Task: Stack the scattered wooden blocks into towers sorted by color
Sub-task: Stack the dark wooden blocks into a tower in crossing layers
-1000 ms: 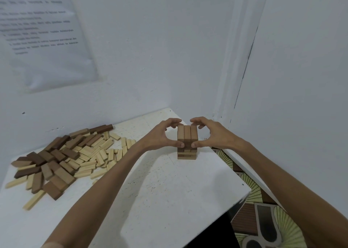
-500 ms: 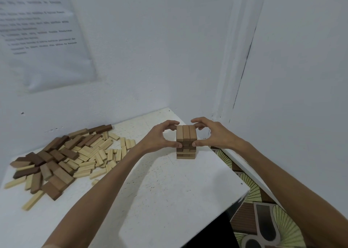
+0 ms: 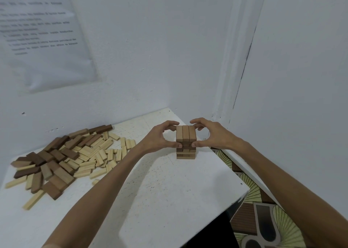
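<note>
Brown block tower (image 3: 186, 140) near the far right corner of the worktop (image 3: 169, 191), pinched at its upper layers by left grip (image 3: 160, 136) and right grip (image 3: 212, 134), best squared with light, even squeezes from both sides, well apart from the scattered blocks (image 3: 66, 157) at left.

Your only view: the head camera
It looks forward and down, close over the worktop (image 3: 169, 200), and faces the wall corner (image 3: 244, 69) behind it.
</note>
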`<state>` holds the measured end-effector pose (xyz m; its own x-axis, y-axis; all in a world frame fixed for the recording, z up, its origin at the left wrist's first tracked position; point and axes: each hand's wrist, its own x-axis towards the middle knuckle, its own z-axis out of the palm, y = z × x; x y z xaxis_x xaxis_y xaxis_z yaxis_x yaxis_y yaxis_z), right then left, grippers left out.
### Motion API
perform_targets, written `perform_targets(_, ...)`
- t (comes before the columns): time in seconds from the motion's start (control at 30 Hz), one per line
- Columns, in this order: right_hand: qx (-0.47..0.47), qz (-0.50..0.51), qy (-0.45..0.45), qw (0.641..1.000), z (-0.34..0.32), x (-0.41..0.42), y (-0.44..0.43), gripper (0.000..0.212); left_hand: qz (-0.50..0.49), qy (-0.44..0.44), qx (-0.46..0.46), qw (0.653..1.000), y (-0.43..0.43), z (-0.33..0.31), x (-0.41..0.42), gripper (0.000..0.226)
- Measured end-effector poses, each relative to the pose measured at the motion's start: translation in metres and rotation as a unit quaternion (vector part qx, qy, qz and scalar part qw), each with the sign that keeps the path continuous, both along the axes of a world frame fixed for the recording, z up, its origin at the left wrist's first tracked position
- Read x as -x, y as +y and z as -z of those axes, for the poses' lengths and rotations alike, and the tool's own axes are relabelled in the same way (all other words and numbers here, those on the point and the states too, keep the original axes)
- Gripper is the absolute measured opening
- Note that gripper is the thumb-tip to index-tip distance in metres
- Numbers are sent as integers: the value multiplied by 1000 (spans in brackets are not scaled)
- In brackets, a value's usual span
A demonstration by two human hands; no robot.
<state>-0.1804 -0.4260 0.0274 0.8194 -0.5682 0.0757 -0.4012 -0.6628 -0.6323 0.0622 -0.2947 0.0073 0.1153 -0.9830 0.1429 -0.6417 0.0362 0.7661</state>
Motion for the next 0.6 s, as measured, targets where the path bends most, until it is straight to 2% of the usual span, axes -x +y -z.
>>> perform_targets(0.27, 17, -7, 4, 1000, 0, -1, 2, 90, 14, 6, 19, 1000, 4, -4, 4, 82)
perform_targets(0.6, 25, 7, -8, 1000, -4, -5, 2, 79, 7, 20, 34, 999, 0, -10, 5, 73)
